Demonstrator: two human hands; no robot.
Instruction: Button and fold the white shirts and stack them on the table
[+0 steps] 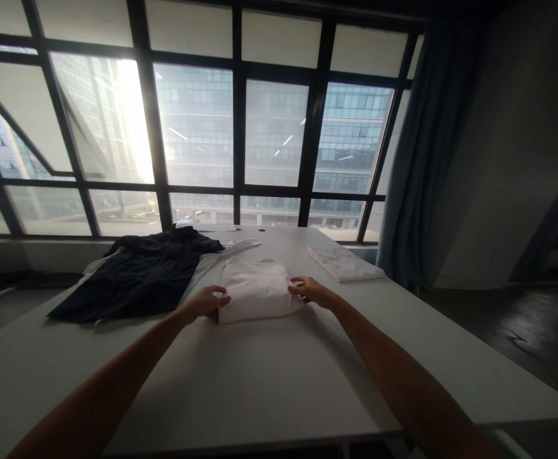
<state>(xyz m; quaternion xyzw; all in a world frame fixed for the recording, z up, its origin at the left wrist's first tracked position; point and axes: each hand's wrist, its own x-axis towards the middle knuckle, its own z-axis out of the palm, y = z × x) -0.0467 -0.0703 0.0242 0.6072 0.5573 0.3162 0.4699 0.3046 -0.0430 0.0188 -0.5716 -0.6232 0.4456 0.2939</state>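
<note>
A folded white shirt [258, 290] lies on the white table in front of me, its collar end toward the window. My left hand [207, 301] grips its left edge between thumb and fingers. At the opposite edge, my right hand [310, 291] pinches the fabric in the same way. Some of the fingertips on both sides are hidden by the cloth. To the left of the shirt, close to my left hand, a dark navy garment [140, 274] is spread out, with white cloth showing from beneath it.
Another folded white garment [346, 264] rests near the right edge of the table [260, 395]. Tall black-framed windows [193, 127] stand behind the table's far end. A blue curtain [415, 172] hangs at the back right.
</note>
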